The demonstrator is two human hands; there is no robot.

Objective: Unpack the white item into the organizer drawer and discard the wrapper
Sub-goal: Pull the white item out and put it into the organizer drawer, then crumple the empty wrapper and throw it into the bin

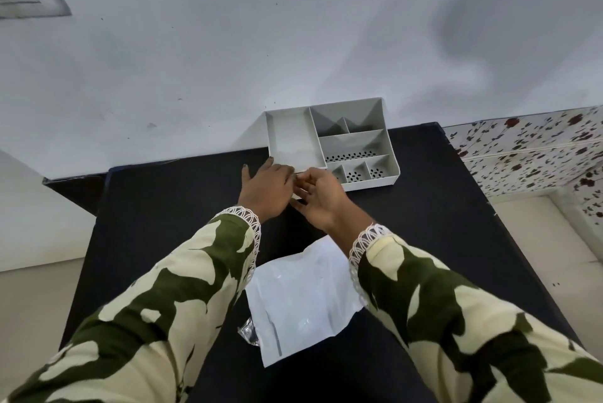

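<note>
A white organizer (388,141) with several compartments stands at the table's far edge against the wall. My left hand (266,190) and my right hand (321,200) meet at its front left corner, where the drawer sits. My right fingers curl around a small white item (297,195), of which only a sliver shows between the hands. My left hand lies palm down beside it, thumb out, its fingertips hidden. The white wrapper (300,301) lies flat and open on the black table (440,239), near me between my forearms.
A small crumpled piece of clear plastic (248,334) lies at the wrapper's left edge. The wall rises right behind the organizer. A floral-patterned surface (528,154) lies to the right of the table, whose edges drop off left and right.
</note>
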